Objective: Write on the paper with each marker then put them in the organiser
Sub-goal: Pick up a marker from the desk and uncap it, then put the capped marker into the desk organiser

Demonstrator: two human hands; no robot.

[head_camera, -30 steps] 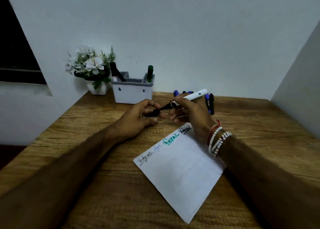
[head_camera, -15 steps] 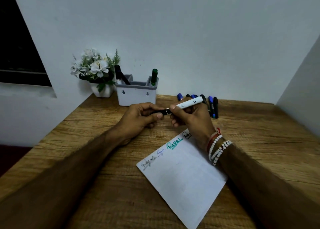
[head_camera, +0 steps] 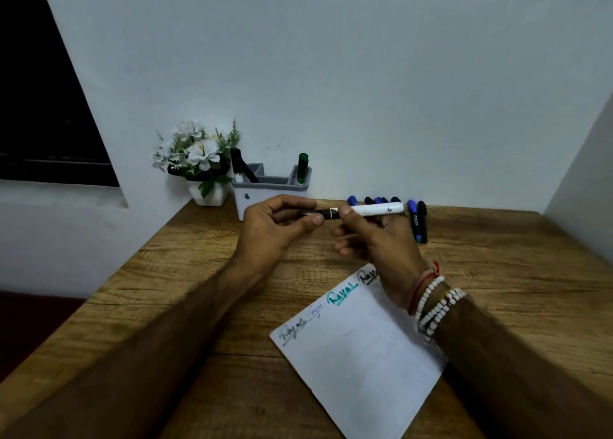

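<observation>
A white-barrelled marker point(head_camera: 376, 209) is held level above the wooden desk point(head_camera: 497, 272). My right hand point(head_camera: 374, 239) grips its barrel. My left hand point(head_camera: 275, 226) pinches the black cap point(head_camera: 323, 213) on the marker's left end. Below my hands lies a white paper point(head_camera: 361, 355) with several words written along its top edge in black, blue and green. The grey organiser point(head_camera: 265, 189) stands at the back of the desk and holds a green marker point(head_camera: 302, 168) and dark markers point(head_camera: 240, 166). Several blue and black markers point(head_camera: 416, 219) lie behind my right hand.
A white pot of white flowers point(head_camera: 199, 163) stands left of the organiser against the wall. The desk's left edge runs diagonally from the pot toward me. A side wall point(head_camera: 583, 173) closes the right.
The black cap, held off the tip by my left hand a second ago, has come together with the marker. The marker has tilted down to level. My head has shifted slightly.
</observation>
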